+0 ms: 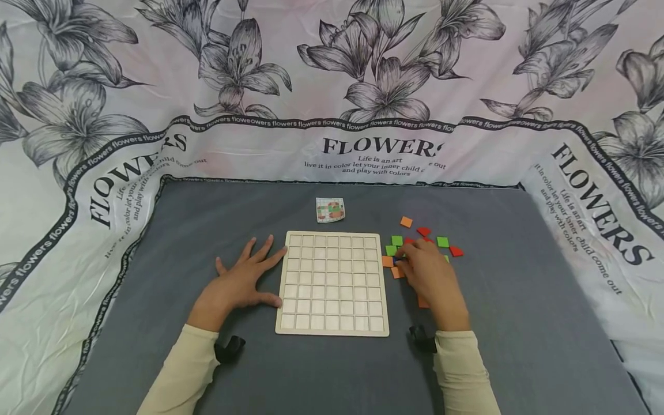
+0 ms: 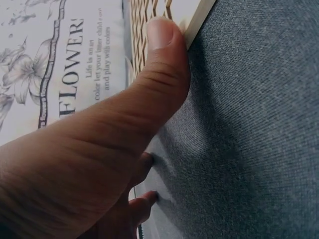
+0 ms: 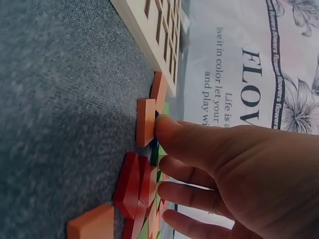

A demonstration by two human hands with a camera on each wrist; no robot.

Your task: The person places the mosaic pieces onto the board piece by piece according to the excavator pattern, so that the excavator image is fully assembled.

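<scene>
My left hand (image 1: 241, 285) lies spread at the left edge of a pale wooden grid board (image 1: 332, 282). Its thumb (image 2: 162, 42) touches the board's side near the front corner, and a fingertip rests farther back on the same edge. Right of the board, my right hand (image 1: 433, 276) reaches down into a cluster of small coloured tiles. There the thumb (image 3: 172, 134) and forefinger pinch a dark blue tile (image 1: 396, 260), mostly hidden by the fingers. Beside the thumb tip is an orange tile (image 3: 146, 122); red tiles (image 3: 128, 181) lie under the hand.
Behind the board lies a small card (image 1: 330, 210) printed with a coloured grid pattern. Loose tiles spread around the right hand include an orange square (image 1: 406, 222), a green square (image 1: 442, 242) and a red piece (image 1: 456, 251). Flower-printed cloth (image 1: 384, 150) borders the grey tabletop (image 1: 332, 374).
</scene>
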